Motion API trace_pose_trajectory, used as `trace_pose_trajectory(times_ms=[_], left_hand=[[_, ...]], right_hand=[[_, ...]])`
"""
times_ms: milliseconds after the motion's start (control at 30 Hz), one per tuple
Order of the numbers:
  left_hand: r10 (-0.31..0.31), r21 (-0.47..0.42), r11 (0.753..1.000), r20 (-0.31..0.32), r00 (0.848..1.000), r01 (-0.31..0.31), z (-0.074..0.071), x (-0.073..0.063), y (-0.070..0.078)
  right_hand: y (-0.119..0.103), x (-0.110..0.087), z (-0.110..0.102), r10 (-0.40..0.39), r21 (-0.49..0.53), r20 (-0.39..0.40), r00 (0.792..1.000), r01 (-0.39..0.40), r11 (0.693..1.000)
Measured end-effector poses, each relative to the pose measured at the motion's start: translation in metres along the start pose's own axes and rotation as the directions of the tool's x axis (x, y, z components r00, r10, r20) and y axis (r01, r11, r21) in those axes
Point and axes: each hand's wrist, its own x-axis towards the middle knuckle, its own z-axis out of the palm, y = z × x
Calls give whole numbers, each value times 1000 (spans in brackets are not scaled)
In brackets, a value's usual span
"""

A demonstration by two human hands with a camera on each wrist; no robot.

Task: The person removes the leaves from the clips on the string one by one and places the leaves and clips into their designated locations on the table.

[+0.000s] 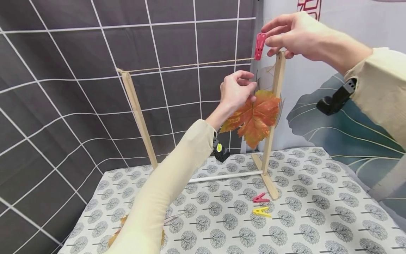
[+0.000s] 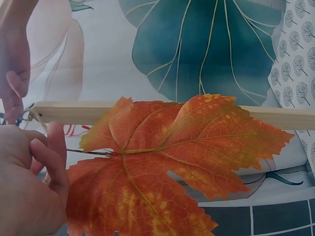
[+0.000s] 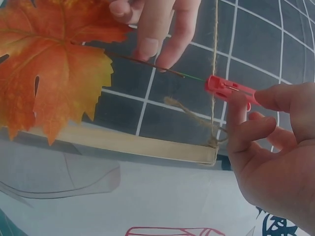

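An orange-red artificial maple leaf hangs below the right end of a twine line. Its thin brown stem runs up to a red clothespin, which sits on the twine. My right hand pinches the clothespin's handle end between thumb and finger, close to the post. Lower down, my left hand is beside the leaf's top, loosely bent, thumb apart from the fingers. In the right wrist view, the left fingertips lie right at the stem.
The twine spans two wooden posts, joined low down by a white rod. On the tree-patterned tablecloth lie another red clothespin and a yellow clothespin. More leaves show partly behind my left sleeve.
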Motion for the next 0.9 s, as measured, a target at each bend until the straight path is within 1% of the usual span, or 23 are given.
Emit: trace_pose_trajectory(times_ms=[200, 400, 500, 733, 900], left_hand=[[7, -6, 1000, -9, 1000, -7, 2, 1, -1], [11, -3, 1000, -6, 1000, -11, 5, 0, -5], [9, 3, 1000, -14, 1000, -9, 5, 0, -5], [9, 5, 1000, -20, 1000, -9, 5, 1, -3], [-1, 20, 1000, -27, 1000, 2, 6, 0, -4]], right_hand=[[-5, 2, 1, 10, -27, -4, 1000, -10, 1000], [-4, 4, 3, 18, 5, -10, 1000, -18, 1000], [-4, 5, 3, 21, 12, -7, 1000, -21, 1000], [-5, 8, 6, 22, 12, -16, 1000, -22, 1000], [-6, 9, 9, 23, 14, -18, 1000, -23, 1000]])
